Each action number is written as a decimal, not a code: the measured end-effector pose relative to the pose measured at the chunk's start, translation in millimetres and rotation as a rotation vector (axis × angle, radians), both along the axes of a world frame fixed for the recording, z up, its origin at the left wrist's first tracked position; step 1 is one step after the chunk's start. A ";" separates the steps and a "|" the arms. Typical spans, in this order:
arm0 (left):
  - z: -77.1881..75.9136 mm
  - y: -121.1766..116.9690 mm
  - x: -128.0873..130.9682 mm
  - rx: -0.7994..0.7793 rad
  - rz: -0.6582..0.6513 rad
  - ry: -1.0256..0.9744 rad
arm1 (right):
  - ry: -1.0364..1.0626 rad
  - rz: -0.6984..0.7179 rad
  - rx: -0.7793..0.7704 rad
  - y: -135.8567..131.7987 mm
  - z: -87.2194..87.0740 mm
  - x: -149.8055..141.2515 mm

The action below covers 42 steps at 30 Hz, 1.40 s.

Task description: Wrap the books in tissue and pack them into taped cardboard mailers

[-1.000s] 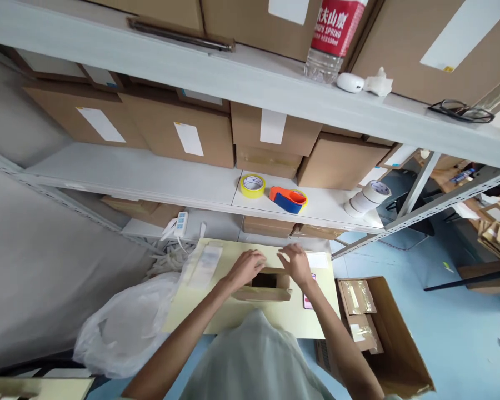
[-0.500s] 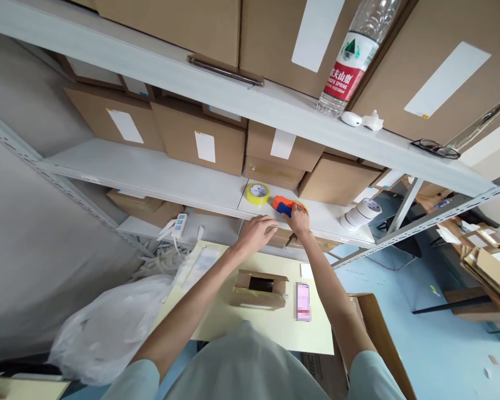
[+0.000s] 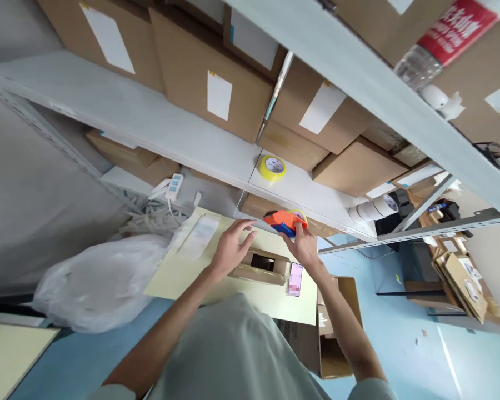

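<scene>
My right hand (image 3: pixel 303 244) is closed around an orange and blue tape dispenser (image 3: pixel 284 221), held in front of the shelf edge with a yellow tape roll on it. My left hand (image 3: pixel 233 247) hovers at the left end of a small cardboard box (image 3: pixel 258 273), its thumb and fingers apart and nothing in them. That box lies on the pale yellow table (image 3: pixel 220 289) with a dark opening on its top. Just right of the box is a phone (image 3: pixel 295 279) with a pink lit screen.
A yellow tape roll (image 3: pixel 272 168) and white tape rolls (image 3: pixel 375 209) stand on the shelf (image 3: pixel 150 133) among cardboard boxes. Left of the table are a power strip (image 3: pixel 174 187) and a bulging plastic bag (image 3: pixel 95 278). An open carton (image 3: pixel 341 333) stands at the right.
My right hand has lifted the tape dispenser off the shelf and brought it back toward me. My left hand has drawn back over the table. The view has tilted and shifted.
</scene>
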State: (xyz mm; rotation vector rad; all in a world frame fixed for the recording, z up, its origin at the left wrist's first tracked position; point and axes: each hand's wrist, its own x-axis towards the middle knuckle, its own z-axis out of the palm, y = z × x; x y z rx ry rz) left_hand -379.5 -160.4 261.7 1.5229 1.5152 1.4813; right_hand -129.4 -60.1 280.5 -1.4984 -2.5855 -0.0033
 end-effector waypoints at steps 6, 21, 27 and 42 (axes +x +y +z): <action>-9.6 -33.7 -19.1 -0.061 -0.070 -0.073 | 0.101 0.211 -0.090 -73.5 -7.4 8.2; -19.7 -52.5 -40.4 -0.183 -0.316 -0.158 | 0.060 0.313 -0.149 -120.7 12.3 -9.8; -25.0 -60.1 -45.1 -0.298 -0.313 -0.271 | 0.018 0.251 -0.253 -124.6 19.1 -19.3; -47.4 -75.4 -37.4 -0.416 -0.227 -0.494 | -0.122 0.275 -0.399 -105.8 32.8 -31.6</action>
